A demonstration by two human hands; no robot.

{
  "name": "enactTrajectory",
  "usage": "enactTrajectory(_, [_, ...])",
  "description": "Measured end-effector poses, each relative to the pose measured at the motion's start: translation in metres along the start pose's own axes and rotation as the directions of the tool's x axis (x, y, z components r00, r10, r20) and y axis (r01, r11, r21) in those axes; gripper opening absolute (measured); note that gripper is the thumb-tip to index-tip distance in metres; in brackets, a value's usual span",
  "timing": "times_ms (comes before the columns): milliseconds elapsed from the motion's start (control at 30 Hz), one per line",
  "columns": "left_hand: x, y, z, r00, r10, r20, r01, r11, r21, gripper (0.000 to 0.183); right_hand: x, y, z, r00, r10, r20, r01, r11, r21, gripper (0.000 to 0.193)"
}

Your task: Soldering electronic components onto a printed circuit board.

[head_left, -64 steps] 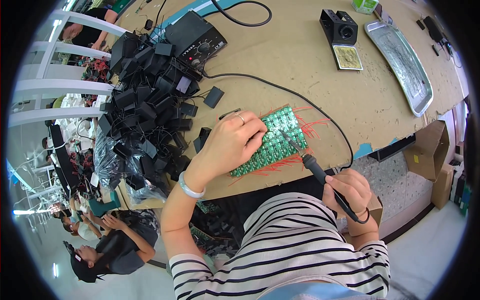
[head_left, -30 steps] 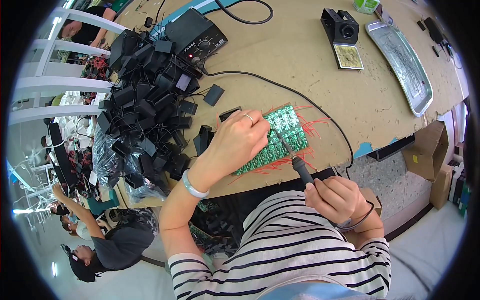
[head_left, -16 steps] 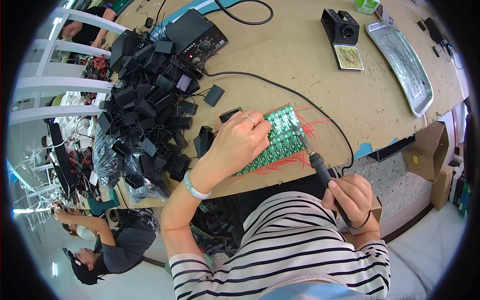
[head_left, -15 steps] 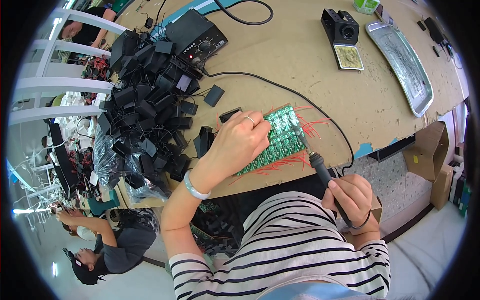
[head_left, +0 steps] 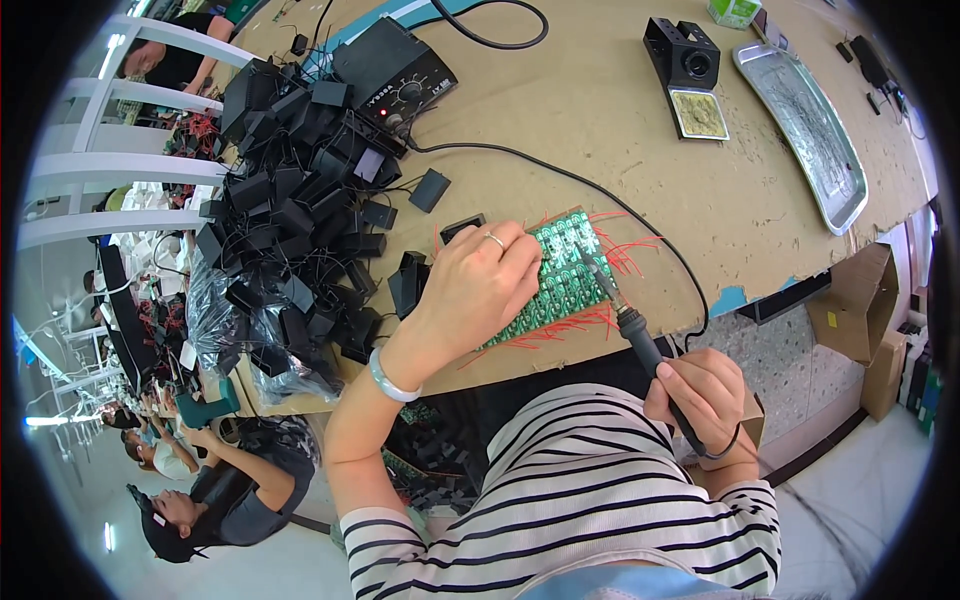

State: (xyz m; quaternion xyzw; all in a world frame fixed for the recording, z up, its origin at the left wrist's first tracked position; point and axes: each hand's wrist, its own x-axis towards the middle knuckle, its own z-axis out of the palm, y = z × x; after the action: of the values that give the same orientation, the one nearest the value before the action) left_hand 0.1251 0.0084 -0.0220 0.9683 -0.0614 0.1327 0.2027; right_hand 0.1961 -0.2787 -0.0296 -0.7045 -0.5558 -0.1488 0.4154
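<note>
Green circuit boards (head_left: 560, 285), joined in one panel, lie near the table's (head_left: 540, 120) near edge, red wires (head_left: 625, 255) fanning out past the panel's sides. Over its left part rests the left hand (head_left: 475, 285), fingers bunched and curled; whether they pinch anything cannot be told. The right hand (head_left: 705, 395), just off the near edge, grips the dark handle of a soldering iron (head_left: 642, 338) between thumb and fingers. Its tip points onto the panel, contact unclear.

Toward the far left corner, a black control unit (head_left: 390, 75) carries pale lettering on its front, around a dial and beside a lit red lamp. Black cases (head_left: 300, 195) are heaped along the left edge, one bearing a pale, blank-looking patch. Toward the far edge, right of the middle, stands a black iron holder (head_left: 685, 55); a metal tray (head_left: 800, 130) reaches almost to the near edge at right. Print on the green-and-white carton (head_left: 733, 12) is too small to read.
</note>
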Motion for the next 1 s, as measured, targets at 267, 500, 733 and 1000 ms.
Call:
enactTrajectory(267, [-0.001, -0.002, 0.000, 0.999, -0.023, 0.036, 0.024, 0.999, -0.026, 0.014, -0.001, 0.002, 0.009, 0.999, -0.029, 0.020, 0.028, 0.999, 0.038, 0.023])
enactTrajectory(500, [-0.001, -0.001, 0.001, 0.999, -0.031, 0.026, 0.031, 0.999, -0.020, 0.015, -0.001, 0.004, 0.017, 0.999, -0.046, 0.028, 0.044, 0.996, 0.071, 0.025])
enactTrajectory(733, [0.000, 0.000, 0.004, 0.999, -0.031, 0.008, 0.031, 0.999, -0.029, 0.015, -0.002, 0.004, 0.021, 0.996, -0.087, 0.030, 0.085, 0.995, 0.050, 0.021])
enactTrajectory(1000, [0.000, 0.000, 0.004, 0.998, -0.060, 0.035, 0.061, 0.998, -0.027, 0.015, 0.000, 0.008, 0.017, 0.982, -0.180, 0.050, 0.179, 0.984, 0.016, 0.022])
